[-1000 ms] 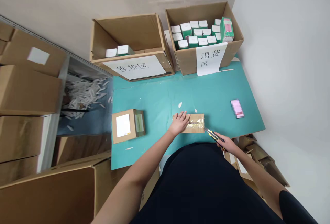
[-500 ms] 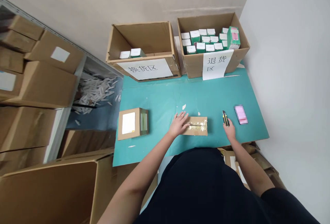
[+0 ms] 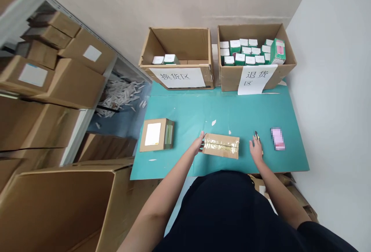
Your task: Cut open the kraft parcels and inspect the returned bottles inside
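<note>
A small cardboard box sealed with clear tape [image 3: 220,146] lies on the teal mat [image 3: 226,109] in front of me. My left hand [image 3: 198,143] touches its left end, with the fingers against the cardboard. To the right of the box, my right hand [image 3: 256,148] rests on the mat beside a yellow-and-black utility knife [image 3: 256,136], and the fingers partly hide it. Farther right lies a flat pink item [image 3: 277,138], pixelated and impossible to identify. Left of my hand sits a second small carton with a white label [image 3: 157,135].
Two open cartons stand along the mat's far edge, the left [image 3: 181,39] holding few white boxes, the right [image 3: 228,82] packed with several white-and-green boxes. Stacked cartons [image 3: 66,78] and a big open carton [image 3: 63,205] fill the left; a white wall [image 3: 327,89] stands right.
My right hand has moved away from the box end and no longer grips the knife, which now lies on the mat. My left hand has slid from the box top to its left end.
</note>
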The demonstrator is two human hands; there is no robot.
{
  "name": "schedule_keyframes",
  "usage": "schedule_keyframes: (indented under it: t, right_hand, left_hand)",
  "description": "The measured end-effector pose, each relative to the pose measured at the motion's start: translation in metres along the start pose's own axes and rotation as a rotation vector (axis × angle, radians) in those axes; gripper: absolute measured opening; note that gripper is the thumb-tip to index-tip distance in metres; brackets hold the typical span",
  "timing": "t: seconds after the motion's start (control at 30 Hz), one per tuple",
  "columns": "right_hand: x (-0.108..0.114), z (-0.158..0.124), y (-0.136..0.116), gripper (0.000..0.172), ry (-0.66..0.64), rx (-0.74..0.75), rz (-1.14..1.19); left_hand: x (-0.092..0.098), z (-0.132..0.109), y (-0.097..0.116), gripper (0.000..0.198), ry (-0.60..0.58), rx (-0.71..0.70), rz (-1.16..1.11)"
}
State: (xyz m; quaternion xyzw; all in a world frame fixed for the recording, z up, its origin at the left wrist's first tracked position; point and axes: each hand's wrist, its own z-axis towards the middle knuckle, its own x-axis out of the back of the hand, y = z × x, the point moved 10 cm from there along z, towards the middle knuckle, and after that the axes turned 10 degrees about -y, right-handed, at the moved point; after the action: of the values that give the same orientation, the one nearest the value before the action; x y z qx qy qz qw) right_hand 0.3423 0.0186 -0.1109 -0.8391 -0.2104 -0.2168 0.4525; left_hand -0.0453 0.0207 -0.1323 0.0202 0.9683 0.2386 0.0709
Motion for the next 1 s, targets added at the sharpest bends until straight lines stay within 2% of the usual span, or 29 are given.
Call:
schedule_keyframes:
  t: [0.07, 0.13, 0.2, 0.27, 0.4, 0.47, 0.53, 0.63, 0.73, 0.83, 0.9, 1.0]
  right_hand:
    - [-0.041, -0.001, -0.014, 0.054, -0.246, -0.061, 0.203]
    - [-0.072, -0.007, -0.025, 0.057, -0.393, -0.164, 0.382]
    - [-0.086, -0.011, -0.038, 0.060, -0.455, -0.218, 0.567]
    - [-0.082, -0.007, -0.054, 0.063, -0.448, -0.168, 0.689]
    - [-0.047, 0.008, -0.088, 0.066, -0.370, 0.083, 0.694]
    - [-0.035, 0.014, -0.096, 0.064, -0.342, 0.184, 0.654]
    - [-0.033, 0.017, -0.095, 0.063, -0.334, 0.227, 0.607]
    - [-0.040, 0.020, -0.077, 0.063, -0.337, 0.174, 0.542]
    - [-0.048, 0.026, -0.058, 0.067, -0.328, 0.035, 0.522]
    - [-0.055, 0.035, -0.060, 0.071, -0.367, -0.062, 0.518]
    - [-0.053, 0.042, -0.072, 0.071, -0.369, -0.037, 0.501]
    - [-0.039, 0.043, -0.087, 0.066, -0.309, 0.061, 0.519]
  left_hand:
    - [-0.004, 0.002, 0.001, 0.071, -0.007, 0.032, 0.004]
    - [-0.006, 0.002, 0.003, 0.066, 0.018, 0.047, -0.016]
    - [-0.008, -0.001, 0.009, 0.060, 0.019, 0.009, -0.049]
    - [-0.011, -0.005, 0.022, 0.055, -0.020, -0.092, -0.075]
    - [-0.019, -0.013, 0.049, 0.052, -0.098, -0.360, -0.079]
    - [-0.021, -0.014, 0.050, 0.056, -0.093, -0.426, -0.045]
    - [-0.022, -0.012, 0.043, 0.060, -0.088, -0.445, -0.011]
    - [-0.023, -0.007, 0.028, 0.062, -0.098, -0.419, 0.001]
    - [-0.018, 0.000, 0.023, 0.067, -0.041, -0.345, -0.004]
    - [-0.021, 0.005, 0.037, 0.067, 0.022, -0.291, 0.004]
    - [-0.027, 0.007, 0.051, 0.063, 0.031, -0.302, 0.000]
    - [-0.026, 0.002, 0.068, 0.061, 0.085, -0.407, -0.026]
